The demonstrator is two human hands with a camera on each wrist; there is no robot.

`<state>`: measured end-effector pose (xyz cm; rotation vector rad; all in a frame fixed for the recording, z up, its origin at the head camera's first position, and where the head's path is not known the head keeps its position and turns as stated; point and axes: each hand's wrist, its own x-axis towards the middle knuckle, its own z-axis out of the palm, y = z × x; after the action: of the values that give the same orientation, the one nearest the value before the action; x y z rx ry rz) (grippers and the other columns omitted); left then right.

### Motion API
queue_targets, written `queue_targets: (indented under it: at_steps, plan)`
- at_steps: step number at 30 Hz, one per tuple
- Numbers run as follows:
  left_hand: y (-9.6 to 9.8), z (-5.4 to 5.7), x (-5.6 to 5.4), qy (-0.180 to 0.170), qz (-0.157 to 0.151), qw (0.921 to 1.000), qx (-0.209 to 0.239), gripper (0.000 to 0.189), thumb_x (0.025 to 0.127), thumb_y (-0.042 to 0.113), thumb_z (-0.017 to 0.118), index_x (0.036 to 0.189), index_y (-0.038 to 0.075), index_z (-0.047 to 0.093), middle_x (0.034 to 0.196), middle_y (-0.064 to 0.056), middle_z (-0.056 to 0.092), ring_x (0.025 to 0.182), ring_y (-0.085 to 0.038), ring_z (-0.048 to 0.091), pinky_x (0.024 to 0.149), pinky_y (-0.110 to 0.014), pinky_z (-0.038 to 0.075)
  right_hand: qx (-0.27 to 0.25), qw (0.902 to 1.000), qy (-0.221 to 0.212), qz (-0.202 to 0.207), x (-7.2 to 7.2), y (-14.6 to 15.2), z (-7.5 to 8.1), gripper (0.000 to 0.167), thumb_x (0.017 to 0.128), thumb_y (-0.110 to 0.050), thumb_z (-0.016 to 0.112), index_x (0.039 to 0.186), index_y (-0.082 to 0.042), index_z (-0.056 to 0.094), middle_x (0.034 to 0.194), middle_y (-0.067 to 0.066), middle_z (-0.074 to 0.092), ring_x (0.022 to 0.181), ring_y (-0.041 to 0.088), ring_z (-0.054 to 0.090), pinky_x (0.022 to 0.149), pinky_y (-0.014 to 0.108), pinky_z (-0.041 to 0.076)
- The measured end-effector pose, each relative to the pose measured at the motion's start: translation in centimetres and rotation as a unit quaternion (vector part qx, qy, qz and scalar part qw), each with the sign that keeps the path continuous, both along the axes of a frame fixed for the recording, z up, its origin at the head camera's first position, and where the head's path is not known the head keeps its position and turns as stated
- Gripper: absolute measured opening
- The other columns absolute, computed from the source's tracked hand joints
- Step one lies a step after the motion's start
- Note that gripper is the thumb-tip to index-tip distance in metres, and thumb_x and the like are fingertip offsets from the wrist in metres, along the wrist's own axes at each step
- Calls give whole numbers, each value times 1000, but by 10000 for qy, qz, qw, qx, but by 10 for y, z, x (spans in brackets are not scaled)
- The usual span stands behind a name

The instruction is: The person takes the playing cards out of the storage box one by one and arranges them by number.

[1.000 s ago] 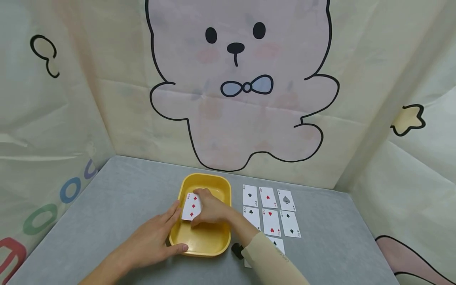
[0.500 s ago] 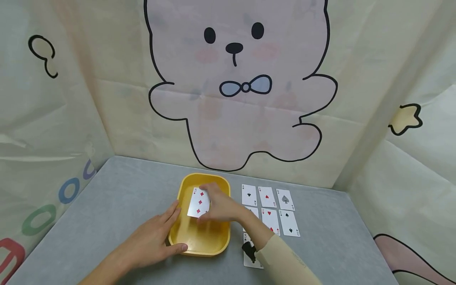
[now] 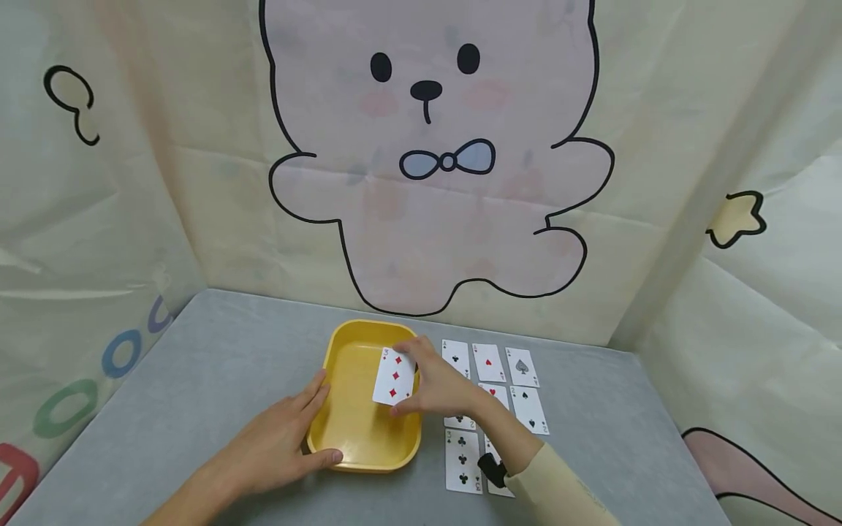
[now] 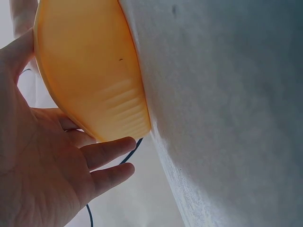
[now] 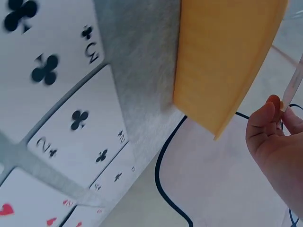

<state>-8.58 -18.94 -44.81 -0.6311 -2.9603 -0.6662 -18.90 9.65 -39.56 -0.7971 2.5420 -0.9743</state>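
Observation:
My right hand (image 3: 437, 376) holds a playing card, the three of diamonds (image 3: 395, 376), face up over the right part of a yellow tray (image 3: 358, 438). Its thumb is at the card's near edge and a finger at the far edge. The right wrist view shows this card (image 5: 294, 85) nearly edge-on, raised above the tray's rim. At the tray's left side, my left hand (image 3: 272, 442) rests on the rim, with its thumb at the near left corner. In the left wrist view its fingers (image 4: 108, 152) are spread along the tray's outer wall.
Right of the tray, cards lie face up in rows: the ace of clubs (image 3: 455, 355), ace of hearts (image 3: 489, 363), ace of spades (image 3: 522, 367), several twos and the three of clubs (image 3: 463, 460). My right forearm partly covers the lower cards. A patterned cloth wall stands behind.
My right hand has lifted the three of diamonds from the tray's left side and carried it rightward toward the right rim. My left hand has stayed on the tray.

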Motion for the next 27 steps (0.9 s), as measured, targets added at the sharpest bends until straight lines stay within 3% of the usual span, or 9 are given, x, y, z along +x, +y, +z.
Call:
queue_targets:
  at_steps: [13, 27]
  plan:
    - [-1, -1, 1, -17, -27, 10000, 23, 105, 91, 74, 63, 158, -3, 41, 169, -14, 31, 133, -39, 57, 106, -53, 48, 119, 9998, 173, -38, 18, 43, -1, 93, 71, -33, 94, 151, -16, 51, 146, -2, 47, 135, 20, 43, 113, 53, 42]
    - [-2, 1, 0, -88, -28, 9999, 64, 106, 90, 76, 63, 157, -4, 43, 169, -15, 32, 132, -40, 57, 106, -53, 49, 443, 9980, 209, -402, 33, 100, -10, 91, 71, -35, 94, 150, -22, 51, 148, -2, 46, 125, 21, 47, 101, 51, 48]
